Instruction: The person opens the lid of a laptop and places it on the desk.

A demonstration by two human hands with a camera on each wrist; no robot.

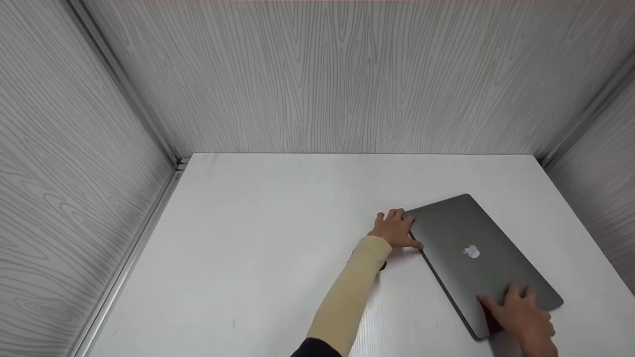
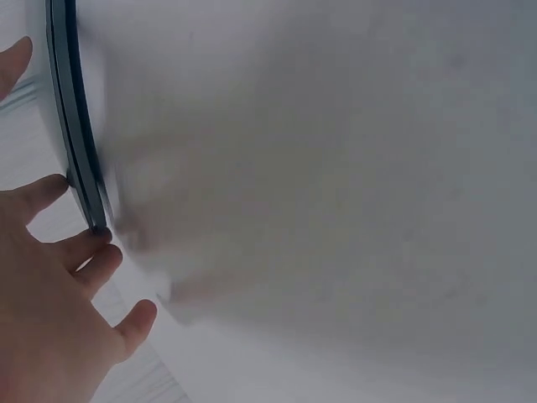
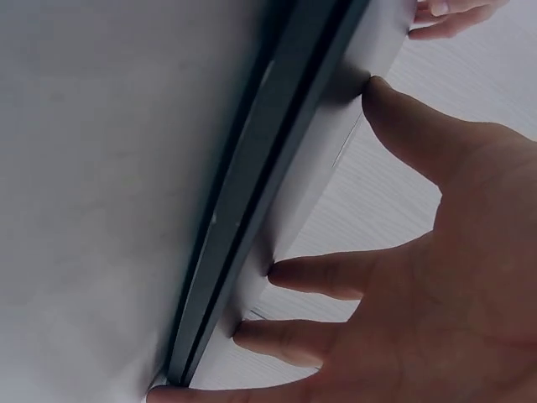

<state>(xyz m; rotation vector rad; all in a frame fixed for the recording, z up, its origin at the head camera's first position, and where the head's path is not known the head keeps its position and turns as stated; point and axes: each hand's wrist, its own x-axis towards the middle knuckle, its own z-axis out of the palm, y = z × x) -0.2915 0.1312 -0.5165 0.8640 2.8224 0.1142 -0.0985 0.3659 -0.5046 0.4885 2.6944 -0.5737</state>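
Observation:
A closed dark grey laptop (image 1: pixel 446 233) with a pale apple logo lies aslant on the white table, toward its right side. My left hand (image 1: pixel 393 230) is at the laptop's far left corner, thumb and fingers spread over the edge. In the left wrist view, its fingertips touch the end of the laptop's thin side (image 2: pixel 74 117). Across the near short edge lies my right hand (image 1: pixel 526 320), fingertips resting on the lid. The right wrist view shows its spread, mostly straight fingers (image 3: pixel 323 273) on the lid, with one at the corner.
The white table (image 1: pixel 258 238) meets a grey wood-grain panel (image 1: pixel 317 79) at the back. Similar panels stand at the left (image 1: pixel 64 173) and right (image 1: pixel 600 183). A metal rail (image 1: pixel 124 258) runs along the table's left edge.

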